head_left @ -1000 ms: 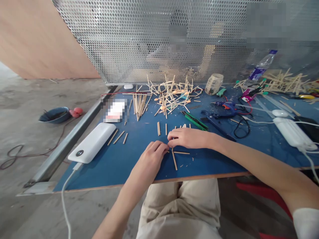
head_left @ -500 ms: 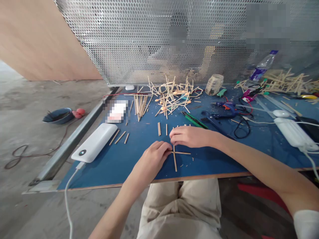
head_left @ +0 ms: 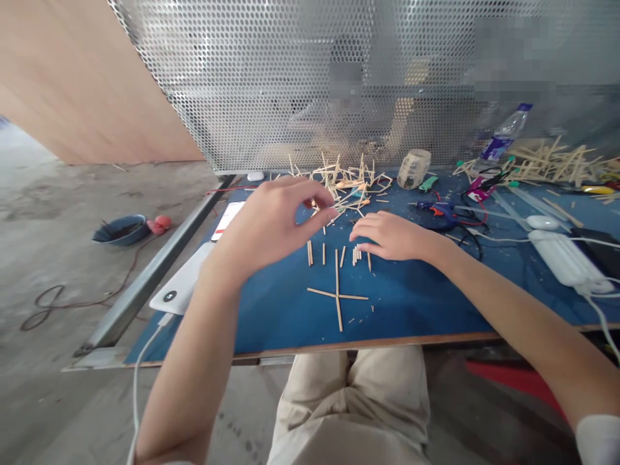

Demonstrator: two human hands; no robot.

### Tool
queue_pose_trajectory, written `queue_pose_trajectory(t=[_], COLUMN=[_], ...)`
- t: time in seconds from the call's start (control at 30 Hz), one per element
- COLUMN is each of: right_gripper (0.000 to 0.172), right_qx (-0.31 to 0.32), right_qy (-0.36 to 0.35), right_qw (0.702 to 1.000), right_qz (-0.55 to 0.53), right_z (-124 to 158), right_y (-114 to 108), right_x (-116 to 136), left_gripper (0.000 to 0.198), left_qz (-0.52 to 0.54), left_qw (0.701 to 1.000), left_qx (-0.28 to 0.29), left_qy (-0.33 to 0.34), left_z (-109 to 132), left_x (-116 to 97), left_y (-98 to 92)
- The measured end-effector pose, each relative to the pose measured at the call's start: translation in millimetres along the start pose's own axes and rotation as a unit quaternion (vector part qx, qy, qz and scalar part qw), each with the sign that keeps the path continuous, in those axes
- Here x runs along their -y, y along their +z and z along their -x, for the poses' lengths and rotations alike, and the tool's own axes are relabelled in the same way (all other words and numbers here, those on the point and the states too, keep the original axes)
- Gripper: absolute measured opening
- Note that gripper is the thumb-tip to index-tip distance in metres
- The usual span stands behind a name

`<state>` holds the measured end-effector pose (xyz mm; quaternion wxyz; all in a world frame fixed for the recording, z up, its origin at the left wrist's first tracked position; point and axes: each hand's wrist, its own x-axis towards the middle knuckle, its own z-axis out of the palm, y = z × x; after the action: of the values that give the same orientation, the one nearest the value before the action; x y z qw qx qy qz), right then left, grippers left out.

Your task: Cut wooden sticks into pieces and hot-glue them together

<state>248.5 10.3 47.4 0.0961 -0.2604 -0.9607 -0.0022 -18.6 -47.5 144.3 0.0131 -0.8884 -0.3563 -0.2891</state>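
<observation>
A cross of thin wooden sticks (head_left: 338, 296) lies flat near the front of the blue table, with neither hand touching it. My left hand (head_left: 274, 223) is raised over the table left of the middle, thumb and index finger curved apart with nothing visible between them. It covers part of the stick heap. My right hand (head_left: 380, 236) hovers palm down, fingers apart, just beside a small group of short sticks (head_left: 357, 256); whether a fingertip touches them I cannot tell. Further left in that row lie a single short stick (head_left: 324, 254) and a pair of sticks (head_left: 310, 253).
Behind is a tangled heap of sticks (head_left: 339, 174) before a perforated metal panel (head_left: 271, 97). A clear jar (head_left: 414, 169), a glue gun (head_left: 436, 206), a bottle (head_left: 504, 137) and a white power strip (head_left: 566, 258) stand right. A white power bank (head_left: 177, 284) and phone (head_left: 227, 219) lie left.
My left hand has let go of the cross and risen up and forward. My right hand has moved off the cross, forward and right, its fingers now apart. The cross stays in place.
</observation>
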Motion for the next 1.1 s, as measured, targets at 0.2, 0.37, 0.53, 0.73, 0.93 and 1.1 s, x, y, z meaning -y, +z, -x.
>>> queue_pose_trajectory(t=[0.2,0.37,0.53,0.73,0.93,1.1], right_gripper=[0.04,0.06,0.061,0.074,0.075,0.067], right_qx=[0.012,-0.001,-0.003,-0.033,-0.034,-0.03], right_qy=[0.037,0.048,0.053,0.124,0.15,0.14], right_qw=[0.999,0.999,0.998,0.99,0.985,0.988], right_qz=[-0.002,-0.024,-0.02,0.049,0.071,0.061], right_z=[0.3,9.9,18.7,14.3,10.8,10.6], right_y=[10.2,15.0,15.3,28.5,34.5,35.4], right_x=[6.1,-1.9,-5.9,3.2,8.4,8.2], left_gripper=[0.025,0.03,0.054,0.064,0.063,0.058], left_qz=[0.005,0.056,0.085,0.039,0.019,-0.001], left_qw=[0.994,0.976,0.965,0.964,0.961,0.963], left_qx=[0.078,0.164,0.22,0.249,0.263,0.257], left_qy=[0.078,0.129,0.117,0.088,0.082,0.085], left_z=[-38.3,-21.0,-4.8,-4.6,-4.3,-4.5], left_x=[59.8,77.0,71.3,68.3,72.1,70.6], left_y=[76.1,116.2,114.5,113.2,114.5,116.4])
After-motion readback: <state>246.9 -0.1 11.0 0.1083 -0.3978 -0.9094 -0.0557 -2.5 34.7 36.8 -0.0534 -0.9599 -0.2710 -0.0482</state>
